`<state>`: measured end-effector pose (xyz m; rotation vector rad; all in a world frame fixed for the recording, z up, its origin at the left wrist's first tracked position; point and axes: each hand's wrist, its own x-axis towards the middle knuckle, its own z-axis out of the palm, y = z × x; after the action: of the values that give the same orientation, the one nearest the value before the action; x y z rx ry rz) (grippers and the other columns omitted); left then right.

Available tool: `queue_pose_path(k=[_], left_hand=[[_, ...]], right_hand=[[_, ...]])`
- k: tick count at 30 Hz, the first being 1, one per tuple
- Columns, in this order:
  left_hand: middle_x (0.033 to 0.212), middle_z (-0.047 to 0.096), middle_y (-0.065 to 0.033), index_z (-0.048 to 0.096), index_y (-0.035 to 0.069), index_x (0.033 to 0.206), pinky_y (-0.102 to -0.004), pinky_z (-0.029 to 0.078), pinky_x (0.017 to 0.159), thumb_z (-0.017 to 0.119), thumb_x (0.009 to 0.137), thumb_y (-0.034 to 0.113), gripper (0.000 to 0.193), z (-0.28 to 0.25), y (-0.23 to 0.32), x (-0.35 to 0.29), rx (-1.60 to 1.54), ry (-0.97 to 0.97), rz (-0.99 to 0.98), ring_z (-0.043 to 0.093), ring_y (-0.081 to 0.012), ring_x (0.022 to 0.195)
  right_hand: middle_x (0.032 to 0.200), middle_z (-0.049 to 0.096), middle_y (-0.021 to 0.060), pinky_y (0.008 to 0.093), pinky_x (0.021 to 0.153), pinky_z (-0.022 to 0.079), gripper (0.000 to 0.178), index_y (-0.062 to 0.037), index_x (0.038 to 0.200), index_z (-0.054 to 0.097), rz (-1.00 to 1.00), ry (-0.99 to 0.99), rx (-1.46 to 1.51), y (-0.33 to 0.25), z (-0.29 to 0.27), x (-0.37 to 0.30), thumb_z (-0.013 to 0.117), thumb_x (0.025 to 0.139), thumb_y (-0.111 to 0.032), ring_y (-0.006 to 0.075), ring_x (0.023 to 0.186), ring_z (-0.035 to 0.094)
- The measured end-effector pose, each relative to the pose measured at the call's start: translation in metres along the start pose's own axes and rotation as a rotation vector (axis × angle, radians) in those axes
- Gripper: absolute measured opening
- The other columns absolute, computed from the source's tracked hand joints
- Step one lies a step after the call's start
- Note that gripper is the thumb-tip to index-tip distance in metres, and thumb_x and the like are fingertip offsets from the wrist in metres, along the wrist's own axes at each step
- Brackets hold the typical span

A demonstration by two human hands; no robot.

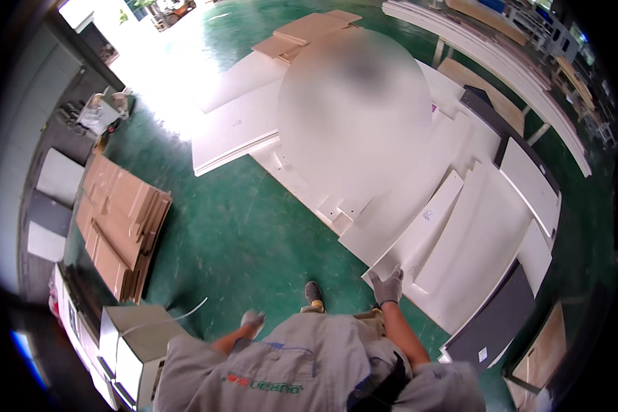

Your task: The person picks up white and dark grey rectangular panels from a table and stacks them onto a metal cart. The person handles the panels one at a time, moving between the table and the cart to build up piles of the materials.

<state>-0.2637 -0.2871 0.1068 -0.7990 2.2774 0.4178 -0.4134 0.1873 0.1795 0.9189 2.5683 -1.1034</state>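
My right hand (388, 287), in a grey work glove, is at the near end of a long, narrow white panel (429, 214). Its fingers and thumb appear closed on the panel's end. Beneath and beside that panel lie other flat white panels (470, 233), spread in overlapping layers. My left hand (253, 321), also gloved, hangs low by my left side, away from the panels. It looks smeared, and its fingers do not show clearly. A round blurred patch hides the middle of the panel layers.
Brown cardboard sheets (120, 220) are stacked on the green floor (233, 240) at left. Dark grey panels (491, 319) lie at right. Long white boards (501, 58) rest on a rack at the far right. A pale box-like cabinet (141, 329) stands near left.
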Motion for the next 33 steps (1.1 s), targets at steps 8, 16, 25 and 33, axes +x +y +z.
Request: queue_pose_path(k=[8, 16, 25, 33], left_hand=[[0.083, 0.07, -0.0171, 0.07, 0.004, 0.095, -0.0478, 0.052, 0.067, 0.062, 0.091, 0.029, 0.026, -0.042, -0.17, 0.051, 0.328, -0.253, 0.197, 0.066, -0.0331, 0.075], [0.081, 0.068, -0.013, 0.066, 0.002, 0.088, -0.0424, 0.052, 0.061, 0.066, 0.089, 0.021, 0.019, -0.158, -0.031, 0.269, 0.024, 0.05, 0.686, 0.065, -0.0249, 0.069], [0.133, 0.062, -0.0293, 0.052, -0.014, 0.138, -0.0438, 0.05, 0.102, 0.071, 0.089, 0.05, 0.082, -0.411, 0.055, 0.442, -0.401, 0.551, 0.079, 0.063, -0.039, 0.12], [0.117, 0.07, -0.0159, 0.061, -0.008, 0.129, -0.0427, 0.055, 0.083, 0.079, 0.084, 0.056, 0.08, -0.525, 0.118, 0.509, -0.911, 0.087, -0.072, 0.067, -0.0299, 0.095]], right_hand=[[0.159, 0.031, 0.0227, 0.0439, 0.117, 0.038, 0.119, -0.0039, 0.16, 0.017, 0.331, 0.131, -0.184, -0.063, 0.044, 0.02, 0.087, 0.07, -0.039, 0.0385, 0.144, 0.038], [0.164, 0.02, 0.0213, 0.0408, 0.118, 0.038, 0.121, -0.0091, 0.164, 0.005, 0.47, 0.11, -0.252, -0.09, 0.059, 0.026, 0.08, 0.071, -0.028, 0.0391, 0.146, 0.036], [0.148, 0.044, 0.0251, 0.0432, 0.111, 0.046, 0.113, -0.0054, 0.159, 0.024, 0.342, 0.376, 0.145, -0.125, 0.066, 0.047, 0.08, 0.063, -0.018, 0.0409, 0.131, 0.053], [0.139, 0.053, 0.0259, 0.0434, 0.108, 0.048, 0.1, -0.0005, 0.152, 0.038, 0.386, 0.629, 0.182, -0.234, 0.153, 0.01, 0.076, 0.062, -0.016, 0.0421, 0.127, 0.056]])
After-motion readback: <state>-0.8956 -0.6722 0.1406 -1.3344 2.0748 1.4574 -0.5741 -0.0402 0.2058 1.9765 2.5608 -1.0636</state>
